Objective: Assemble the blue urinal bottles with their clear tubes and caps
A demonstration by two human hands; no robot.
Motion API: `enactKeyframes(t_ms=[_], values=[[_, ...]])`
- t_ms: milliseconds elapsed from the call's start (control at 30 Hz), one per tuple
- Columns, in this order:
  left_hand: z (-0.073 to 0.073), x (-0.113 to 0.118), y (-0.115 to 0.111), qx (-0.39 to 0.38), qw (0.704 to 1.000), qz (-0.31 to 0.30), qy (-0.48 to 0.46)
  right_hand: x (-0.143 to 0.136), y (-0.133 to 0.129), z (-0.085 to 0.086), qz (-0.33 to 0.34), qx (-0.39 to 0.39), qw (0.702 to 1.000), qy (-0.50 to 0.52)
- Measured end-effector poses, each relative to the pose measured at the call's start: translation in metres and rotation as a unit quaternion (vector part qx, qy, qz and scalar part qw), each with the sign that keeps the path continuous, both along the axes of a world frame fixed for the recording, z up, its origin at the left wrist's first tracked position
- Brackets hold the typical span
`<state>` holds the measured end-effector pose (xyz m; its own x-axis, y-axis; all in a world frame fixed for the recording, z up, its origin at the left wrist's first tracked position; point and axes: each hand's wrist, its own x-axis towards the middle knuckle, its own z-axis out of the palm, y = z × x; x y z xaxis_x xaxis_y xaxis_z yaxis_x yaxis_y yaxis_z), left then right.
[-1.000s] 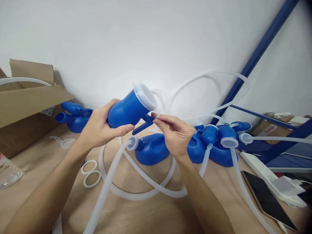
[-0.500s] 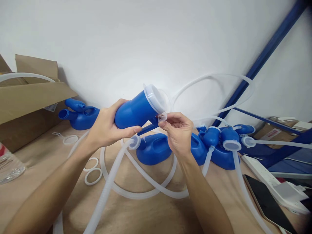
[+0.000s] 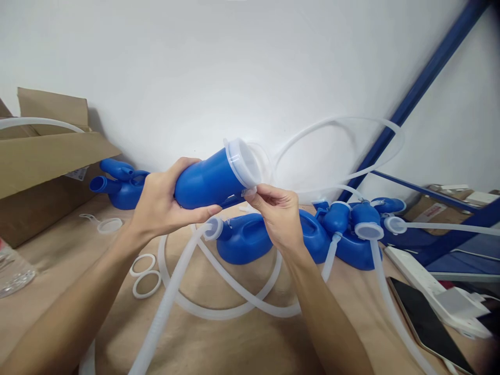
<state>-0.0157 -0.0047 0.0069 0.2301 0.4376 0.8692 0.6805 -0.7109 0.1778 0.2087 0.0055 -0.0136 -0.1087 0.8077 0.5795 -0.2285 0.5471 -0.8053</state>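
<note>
Fingers, R hand: thumb + index pinched tog. on the clear tab, the rest curled behind.
Grip, L hand: wrapped round the blue vessel, thumb along its near side; other fingertips hidden, can't tell exactly where they sit.
Key relation: tab is just under the lower rim of the white cap; can't tell if they're joined (my fingertips cover too much).
Nearer hand: R to the cap's lower edge, L to the vessel's rounded end; vessel lies up + left of my R fingertips.
Vessel pos.: in the air abv the table, btwn my hands.
Vessel axis: long axis slants up from L to R; capped end points R + a bit up, rounded end in my L palm.
Near, on table: two white rings touching or almost; dark phone over to R, beside a power strip.
Mid: pale hose runs up to the mouth of a blue bottle; loose cap w/ strap off to L.
Farther: more blue bottles to R; cardboard box to L.
Back: white wall, blue frame slanting at R.
</note>
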Motion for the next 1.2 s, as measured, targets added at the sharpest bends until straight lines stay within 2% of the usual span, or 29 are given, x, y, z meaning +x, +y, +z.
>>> enactKeyframes(t_ms=[133, 267, 400, 567, 633, 700, 767, 867, 933, 1000, 1067, 1200], values=[[-0.002, 0.000, -0.001, 0.012, 1.000, 0.026, -0.007, -0.004, -0.001, -0.002, 0.009, -0.017, 1.000, -0.013], [0.000, -0.001, -0.003, -0.009, 0.999, 0.047, -0.008, -0.007, 0.004, -0.006, 0.025, -0.027, 0.999, -0.017], [0.004, 0.001, -0.005, -0.064, 0.997, 0.049, 0.010, 0.002, 0.013, -0.008, -0.004, -0.009, 0.998, -0.057], [0.002, 0.005, 0.004, -0.177, 0.982, 0.065, 0.014, 0.024, 0.024, -0.001, -0.050, 0.046, 0.979, -0.193], [-0.002, 0.005, 0.012, -0.218, 0.975, 0.042, 0.012, 0.035, 0.027, 0.003, -0.060, 0.045, 0.966, -0.249], [-0.007, 0.003, 0.022, -0.226, 0.974, 0.010, 0.026, 0.050, 0.032, 0.004, -0.049, 0.041, 0.947, -0.316], [-0.013, 0.002, 0.032, -0.215, 0.976, -0.010, 0.040, 0.067, 0.043, -0.002, -0.022, 0.036, 0.912, -0.407], [-0.025, 0.003, 0.045, -0.209, 0.977, -0.033, 0.031, 0.091, 0.068, -0.024, -0.011, 0.014, 0.853, -0.522], [-0.034, 0.008, 0.050, -0.221, 0.973, -0.063, 0.021, 0.099, 0.086, -0.044, 0.008, -0.007, 0.833, -0.553], [-0.043, 0.016, 0.054, -0.240, 0.966, -0.098, 0.023, 0.101, 0.099, -0.060, 0.033, -0.008, 0.843, -0.536], [-0.052, 0.025, 0.057, -0.262, 0.955, -0.133, 0.040, 0.097, 0.104, -0.066, 0.042, 0.008, 0.864, -0.502], [-0.065, 0.039, 0.059, -0.288, 0.932, -0.204, 0.088, 0.088, 0.097, -0.057, 0.048, 0.044, 0.880, -0.470]])
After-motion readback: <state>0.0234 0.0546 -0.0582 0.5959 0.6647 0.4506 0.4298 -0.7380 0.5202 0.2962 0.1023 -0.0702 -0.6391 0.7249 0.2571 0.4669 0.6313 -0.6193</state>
